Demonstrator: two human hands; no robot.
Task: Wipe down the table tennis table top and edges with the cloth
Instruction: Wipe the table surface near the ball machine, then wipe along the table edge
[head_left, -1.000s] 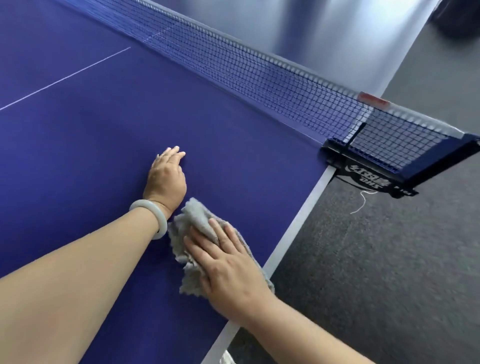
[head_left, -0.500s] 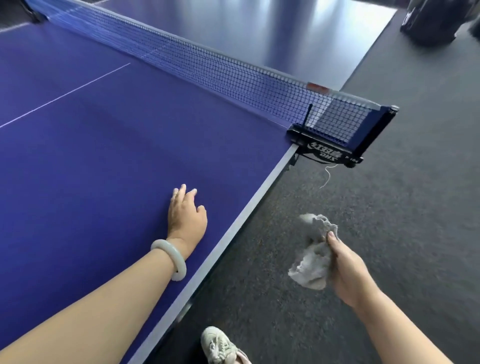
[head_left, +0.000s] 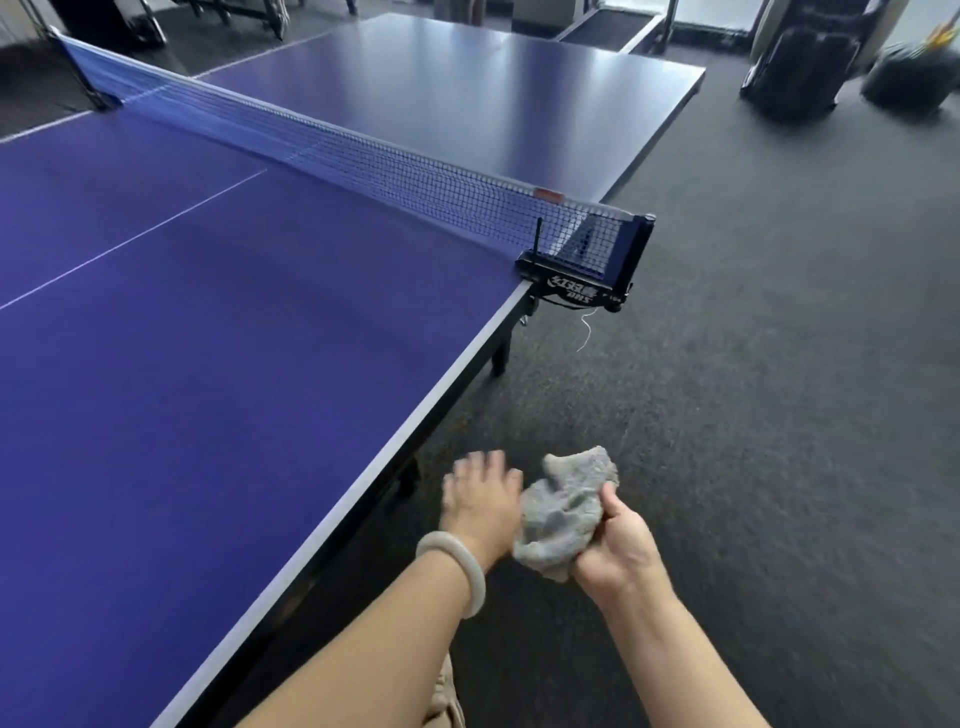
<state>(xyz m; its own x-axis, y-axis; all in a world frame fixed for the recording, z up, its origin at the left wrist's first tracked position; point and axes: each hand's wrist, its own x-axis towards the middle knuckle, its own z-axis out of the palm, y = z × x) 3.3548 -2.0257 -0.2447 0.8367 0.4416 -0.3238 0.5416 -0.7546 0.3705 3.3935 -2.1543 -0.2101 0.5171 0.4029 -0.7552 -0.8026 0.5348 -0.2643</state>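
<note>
Cloth (head_left: 563, 512) is off the table (head_left: 208, 364) — a bunched grey wad held over the carpet (head_left: 753, 415), just beside the near side edge (head_left: 415, 431) and not touching it. Right hand (head_left: 615, 551) is closed round the wad's lower end, thumb up along its side; the top flops free above the fist. Left hand (head_left: 483, 499) lies against the wad's left side. It is motion-blurred and the fingers look loosely extended, but I cannot tell whether it pinches any fabric. Pale bangle (head_left: 457, 566) on that wrist.

Table top is blue, with a white centre line running off left and the net (head_left: 363, 161) across the middle. Clamp (head_left: 576, 288) sits on the side edge, with a loose thread (head_left: 587, 332) dangling below.

Risks, as judged from here:
- The wad is crumpled, not folded. Set down like this it would likely wipe with a small lumpy patch and streak. Re-folding to a flat face looks like the step in hand.
- The firm hold is on the low end only — the free top could slip out and drop on the carpet, picking up lint for the table.
- The bangle could knock or scrape the edge on a low pass.
- Near the clamp, fabric could snag on the bracket or thread.

Room: open carpet runs all along this side, good for walking the edge. Leg (head_left: 501, 353) is set in under the top. Dark bags (head_left: 800, 57) are well apart, far right. Shoe (head_left: 447, 696) sits close under the arms.
</note>
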